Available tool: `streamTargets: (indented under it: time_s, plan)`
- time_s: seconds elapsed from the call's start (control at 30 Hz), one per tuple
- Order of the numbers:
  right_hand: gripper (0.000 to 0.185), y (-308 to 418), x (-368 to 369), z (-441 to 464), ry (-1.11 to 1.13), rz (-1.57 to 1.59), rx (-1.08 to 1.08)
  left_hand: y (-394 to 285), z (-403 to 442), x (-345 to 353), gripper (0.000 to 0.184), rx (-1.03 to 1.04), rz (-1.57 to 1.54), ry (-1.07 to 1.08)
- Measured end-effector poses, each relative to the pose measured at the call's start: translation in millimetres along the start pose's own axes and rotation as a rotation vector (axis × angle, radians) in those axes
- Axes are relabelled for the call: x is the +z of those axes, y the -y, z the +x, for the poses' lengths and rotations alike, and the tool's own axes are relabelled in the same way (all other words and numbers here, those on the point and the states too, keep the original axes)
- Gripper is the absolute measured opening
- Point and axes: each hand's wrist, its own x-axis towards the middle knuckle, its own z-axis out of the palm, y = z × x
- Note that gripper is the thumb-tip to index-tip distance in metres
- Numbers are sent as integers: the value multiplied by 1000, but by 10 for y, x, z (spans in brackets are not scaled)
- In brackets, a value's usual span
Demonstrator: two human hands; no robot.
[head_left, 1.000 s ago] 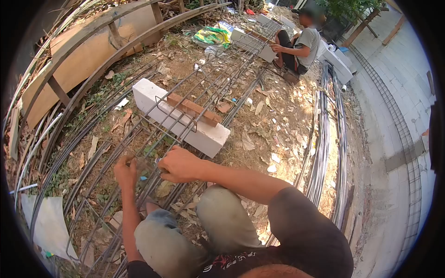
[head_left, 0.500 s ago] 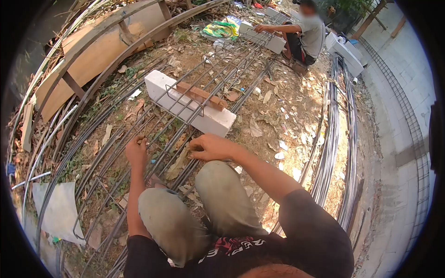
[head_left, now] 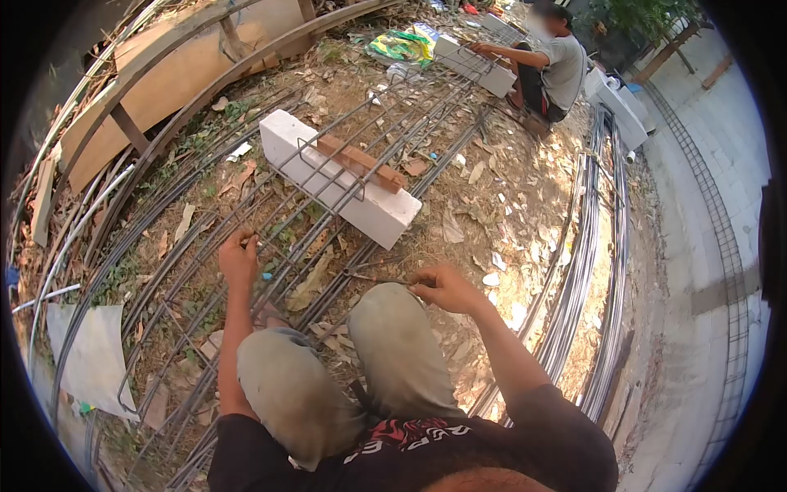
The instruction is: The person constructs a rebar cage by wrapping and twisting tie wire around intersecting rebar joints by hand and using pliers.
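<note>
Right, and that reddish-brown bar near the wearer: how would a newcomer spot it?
Find the big white block just beyond the wearer's bent knees. Along its top lies a slim, straight, reddish-brown bar. It is much longer than the loose reddish chunk on the ground beside the block, and far darker than the block itself.

In front of us, the rebar cage (head_left: 337, 210) lies across a concrete block (head_left: 393, 221), with a short strip (head_left: 352, 162) on top of the block. Farther ahead, we have a far block (head_left: 496, 79), a plastic bag (head_left: 402, 47) left of it and a person (head_left: 561, 70) to its right. A steel bar bundle (head_left: 574, 271) lies on our right. Left of us is a flat sheet (head_left: 86, 348), with a plywood board (head_left: 164, 94) farther ahead.
</note>
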Motion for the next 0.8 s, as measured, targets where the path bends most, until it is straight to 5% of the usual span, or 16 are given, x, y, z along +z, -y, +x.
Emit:
streamTargets:
  time_s: [0.13,0.23,0.43,0.53,0.63,0.73,0.8]
  plan:
    - [24,247,36,-120,-71,-211,-21,82,5,44,16,15,-17,-7]
    - [22,-65,43,-66,-172,-241,-229,122,8,75,16,46,-11,-36]
    - [22,218,-38,-368,-61,213,331,172,12,96,17,9,-38,-5]
    - [21,285,-80,-457,-173,222,178,126,26,76,17,6,-53,2]
    - [21,-104,-133,-590,-102,314,287,69,15,43,18,-16,-32,12]
    - [19,-230,5,-681,-198,190,33,0,4,-13,22,-28,-21,42]
    - [18,-125,-56,-763,-235,374,150,28,-1,-12,23,-11,-32,38]
